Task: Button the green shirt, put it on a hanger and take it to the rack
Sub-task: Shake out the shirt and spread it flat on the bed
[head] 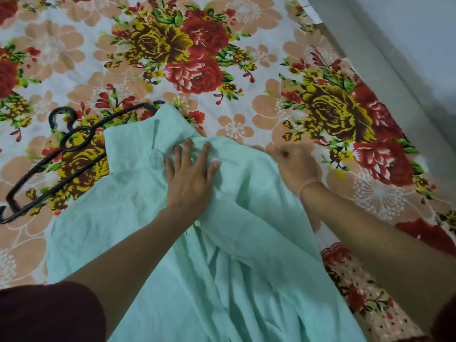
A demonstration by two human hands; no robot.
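Bed: covered by a floral bedsheet [246, 99], spread fairly flat across nearly the whole view.
Sheet pattern: white ground with peach blossoms and clusters of red and yellow roses with green leaves (a dotted border strip at lower right).
Wall: plain pale grey wall [419, 33] beyond the bed's right edge.
Light: soft, even, without hard shadows.
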